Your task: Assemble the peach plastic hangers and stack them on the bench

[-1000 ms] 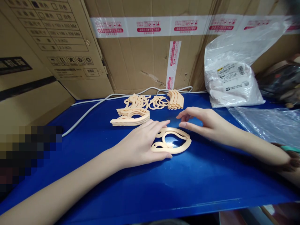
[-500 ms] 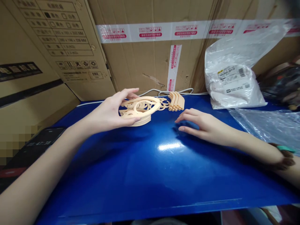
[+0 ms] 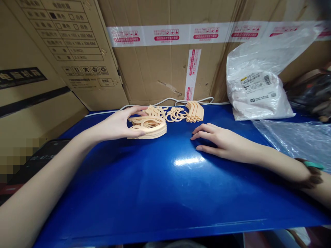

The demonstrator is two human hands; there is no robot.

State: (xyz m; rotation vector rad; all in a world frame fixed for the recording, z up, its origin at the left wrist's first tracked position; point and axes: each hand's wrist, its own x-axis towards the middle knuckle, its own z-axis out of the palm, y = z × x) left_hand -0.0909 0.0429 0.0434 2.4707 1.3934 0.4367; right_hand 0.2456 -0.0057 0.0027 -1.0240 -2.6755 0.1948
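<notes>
My left hand (image 3: 113, 126) has its thumb in front and fingers behind the top beige curved plastic piece (image 3: 154, 128), which lies level on a stack of similar pieces at the left rear of the blue table. The piece has a large rounded opening; its left end is hidden in my grasp. Right behind the stack are small beige hook-like parts (image 3: 156, 111), and beside them beige rings (image 3: 176, 114). My right hand (image 3: 219, 140) hovers or rests low over the table, fingers apart and slightly bent, holding nothing. It is nearest to a bundle of bent beige tubes (image 3: 195, 111).
Cardboard boxes (image 3: 155, 69) wall the blue table (image 3: 165, 193) at the back and left. A white cable (image 3: 167, 100) runs along the rear edge. A white plastic bag (image 3: 256, 86) stands at right rear, clear film (image 3: 297, 137) before it. A phone (image 3: 38, 158) lies left.
My left hand has moved left and slightly down with the beige curved piece, which was tilted above the stack and is now flat on it. My right hand has barely shifted.
</notes>
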